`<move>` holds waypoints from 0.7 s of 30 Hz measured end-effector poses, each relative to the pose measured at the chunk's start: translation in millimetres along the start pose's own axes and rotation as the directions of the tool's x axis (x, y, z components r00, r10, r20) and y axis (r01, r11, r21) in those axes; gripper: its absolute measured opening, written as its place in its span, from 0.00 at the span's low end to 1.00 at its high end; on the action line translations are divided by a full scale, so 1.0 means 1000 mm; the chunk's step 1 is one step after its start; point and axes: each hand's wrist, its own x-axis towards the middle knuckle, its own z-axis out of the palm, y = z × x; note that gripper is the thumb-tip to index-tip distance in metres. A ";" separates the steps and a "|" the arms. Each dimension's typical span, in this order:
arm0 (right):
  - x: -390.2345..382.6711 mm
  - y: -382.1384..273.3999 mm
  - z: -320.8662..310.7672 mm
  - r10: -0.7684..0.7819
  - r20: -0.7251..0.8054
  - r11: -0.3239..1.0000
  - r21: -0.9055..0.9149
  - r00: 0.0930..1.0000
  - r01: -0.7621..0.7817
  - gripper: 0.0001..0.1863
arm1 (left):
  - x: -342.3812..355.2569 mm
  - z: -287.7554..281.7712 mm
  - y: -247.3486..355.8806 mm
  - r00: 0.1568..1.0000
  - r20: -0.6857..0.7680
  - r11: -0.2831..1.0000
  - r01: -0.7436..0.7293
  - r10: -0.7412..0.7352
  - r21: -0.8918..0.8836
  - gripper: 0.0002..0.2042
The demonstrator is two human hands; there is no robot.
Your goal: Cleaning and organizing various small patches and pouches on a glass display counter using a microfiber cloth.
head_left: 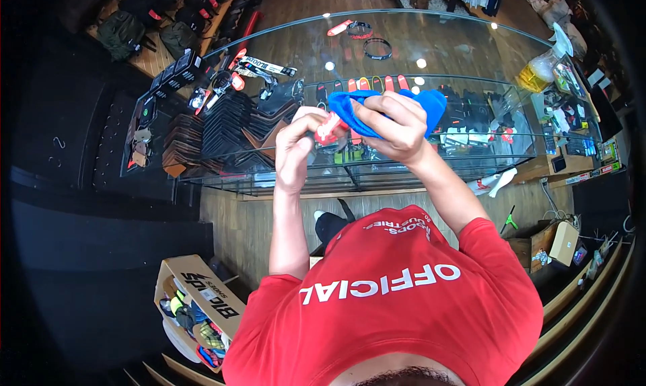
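Observation:
Over the glass counter, my right hand is wrapped round a bright blue cloth item, soft and bunched up; its exact kind is hard to tell. Beside its left edge is a red tag with white print. My left hand has its fingers closed at the tag's left side, thumb and forefinger pinching it. Whether the tag is fastened to the blue cloth is hidden between the hands.
The glass display counter holds wallets in rows at left. Two dark bands lie toward its far side. A beer-mug-shaped object stands at right. An open cardboard box of cloth goods sits on the floor at lower left.

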 end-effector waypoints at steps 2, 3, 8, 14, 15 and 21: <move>-0.002 -0.001 0.004 0.003 0.018 1.000 0.010 1.000 -0.004 0.23 | -0.002 0.005 0.012 0.993 -0.018 0.984 0.119 -0.117 0.129 0.15; -0.003 -0.002 0.006 0.007 0.033 1.000 0.015 0.999 -0.007 0.23 | -0.005 0.007 0.014 0.985 -0.055 0.969 0.171 -0.164 0.180 0.12; -0.007 -0.013 0.017 0.012 0.096 1.000 0.015 0.995 -0.014 0.29 | -0.011 0.025 0.011 0.980 -0.174 0.994 0.090 -0.100 -0.065 0.10; -0.007 -0.008 0.013 0.078 0.070 0.997 0.015 0.994 -0.079 0.19 | -0.013 0.030 -0.002 0.972 -0.224 0.954 0.006 -0.077 -0.300 0.08; -0.009 -0.006 0.011 0.082 0.094 0.997 0.002 0.992 -0.082 0.16 | -0.013 0.030 -0.003 0.969 -0.244 0.955 -0.048 -0.027 -0.294 0.08; -0.018 0.003 0.013 0.183 0.090 0.983 0.018 0.979 -0.185 0.13 | -0.010 0.026 0.003 0.990 -0.139 0.999 0.033 -0.036 -0.026 0.11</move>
